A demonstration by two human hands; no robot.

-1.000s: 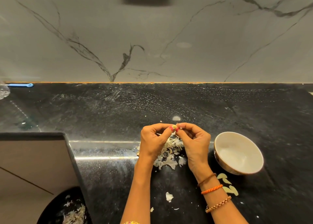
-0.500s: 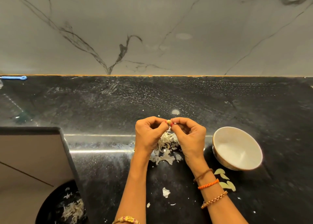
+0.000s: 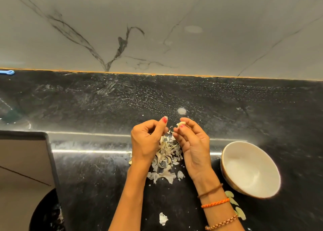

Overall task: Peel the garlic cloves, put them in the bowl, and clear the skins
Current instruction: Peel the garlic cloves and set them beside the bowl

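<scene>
Single head view, looking steeply down, close over counter [image 3: 227,108], perhaps wide-angle

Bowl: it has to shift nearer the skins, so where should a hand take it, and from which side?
Take the bowl by its rim at the far right, coming from the right with the right hand once it frees the clove. It stands upright and looks empty, the rim is bare, and peeled cloves crowd its near-left foot.

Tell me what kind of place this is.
Most likely a home kitchen: a dark stone countertop against a marble-look backsplash, a white bowl on the counter, and a pile of garlic skins beneath the person's hands.
</scene>
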